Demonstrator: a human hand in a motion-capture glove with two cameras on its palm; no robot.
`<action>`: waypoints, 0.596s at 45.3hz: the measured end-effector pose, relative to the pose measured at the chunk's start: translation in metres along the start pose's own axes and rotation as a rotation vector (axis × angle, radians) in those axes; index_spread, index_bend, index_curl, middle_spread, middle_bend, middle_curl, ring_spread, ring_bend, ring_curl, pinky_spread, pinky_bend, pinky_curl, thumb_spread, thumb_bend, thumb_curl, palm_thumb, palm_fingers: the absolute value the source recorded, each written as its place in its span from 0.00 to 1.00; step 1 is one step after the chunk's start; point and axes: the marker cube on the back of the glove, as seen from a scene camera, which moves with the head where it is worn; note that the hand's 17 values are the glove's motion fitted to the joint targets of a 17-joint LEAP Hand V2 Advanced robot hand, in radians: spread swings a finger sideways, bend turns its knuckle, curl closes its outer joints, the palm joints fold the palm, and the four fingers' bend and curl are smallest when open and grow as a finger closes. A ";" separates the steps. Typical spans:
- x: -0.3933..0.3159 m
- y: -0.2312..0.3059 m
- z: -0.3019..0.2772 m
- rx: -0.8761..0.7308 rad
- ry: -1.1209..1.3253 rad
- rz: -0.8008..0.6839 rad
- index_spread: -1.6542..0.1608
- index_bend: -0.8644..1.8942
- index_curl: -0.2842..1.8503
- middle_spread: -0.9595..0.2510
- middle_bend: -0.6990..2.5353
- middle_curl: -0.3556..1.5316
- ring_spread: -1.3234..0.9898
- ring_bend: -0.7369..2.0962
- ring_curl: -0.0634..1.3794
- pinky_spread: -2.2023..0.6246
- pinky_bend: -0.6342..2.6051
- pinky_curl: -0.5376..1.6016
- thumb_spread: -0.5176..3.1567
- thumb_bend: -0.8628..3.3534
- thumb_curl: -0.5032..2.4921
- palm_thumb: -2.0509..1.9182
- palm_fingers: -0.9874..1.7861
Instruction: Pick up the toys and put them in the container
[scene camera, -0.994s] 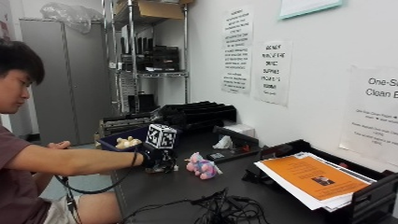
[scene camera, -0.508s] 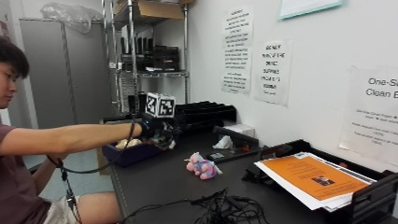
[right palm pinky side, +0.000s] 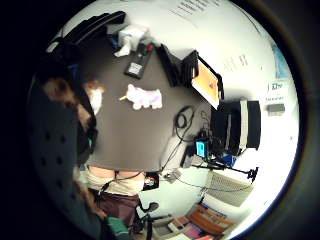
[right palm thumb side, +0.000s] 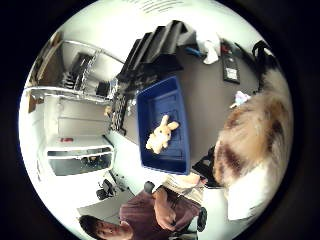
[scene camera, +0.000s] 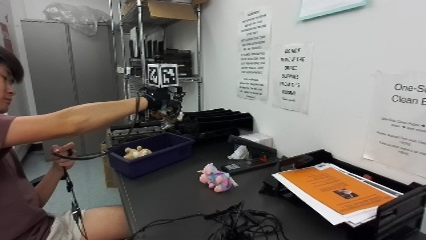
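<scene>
Gloved right hand, fingers curled round a furry toy — soft, light — high above the blue bin.

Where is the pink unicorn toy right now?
In the outside view, the pink unicorn toy lies on the black table, between the blue bin and the orange papers.

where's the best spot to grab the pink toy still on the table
Probably around its body. The pink toy lies on its side on the bare table, apart from the bin and cables, with its legs sticking out sideways. Coming straight down from above, fingers pinching across the soft, rounded middle, looks easiest.
</scene>
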 end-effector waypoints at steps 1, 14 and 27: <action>-0.007 -0.002 -0.001 -0.001 0.003 -0.013 0.68 0.57 0.58 0.55 0.52 0.59 0.40 0.63 0.41 0.66 0.54 0.47 0.29 0.22 0.46 0.70 0.66; -0.159 -0.038 0.009 -0.029 0.012 -0.243 0.67 0.57 0.63 0.56 0.53 0.63 0.40 0.63 0.44 0.66 0.55 0.47 0.26 0.21 0.49 0.70 0.65; -0.242 -0.042 0.033 -0.039 -0.084 -0.488 0.66 0.56 0.67 0.57 0.52 0.64 0.40 0.62 0.45 0.66 0.57 0.48 0.26 0.20 0.51 0.70 0.60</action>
